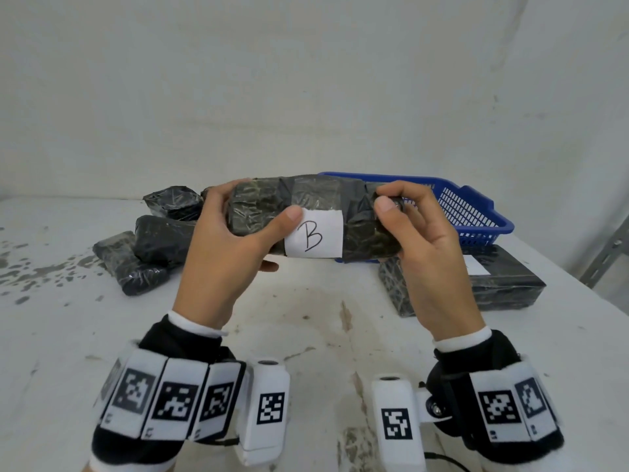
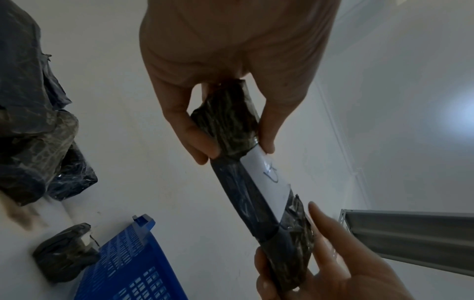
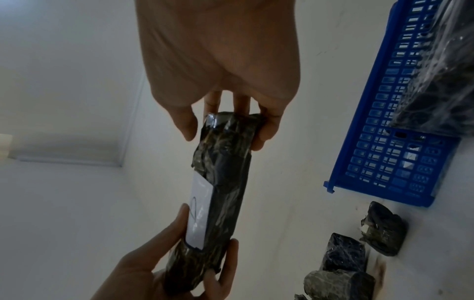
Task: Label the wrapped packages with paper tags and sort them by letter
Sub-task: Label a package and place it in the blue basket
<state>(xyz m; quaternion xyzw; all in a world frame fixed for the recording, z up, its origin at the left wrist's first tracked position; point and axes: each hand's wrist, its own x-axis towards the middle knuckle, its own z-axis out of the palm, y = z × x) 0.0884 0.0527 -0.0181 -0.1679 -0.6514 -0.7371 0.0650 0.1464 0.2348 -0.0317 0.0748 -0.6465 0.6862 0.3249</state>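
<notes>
Head view looking down from above, wrist views close beneath, all sharing package [image 1: 258,212]

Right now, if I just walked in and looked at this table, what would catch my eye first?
Probably the long black wrapped package held up in mid-air, the left hand and right hand gripping its two ends, with a white paper tag marked B at its middle. Behind it on the right sits a blue basket; a heap of untagged black packages lies on the left.

A white bench [image 1: 306,335], stained and flecked with dark spots toward its left edge, stands against a plain white wall [image 1: 306,80], with grey metal shelving [image 2: 410,233] beyond its right edge.
</notes>
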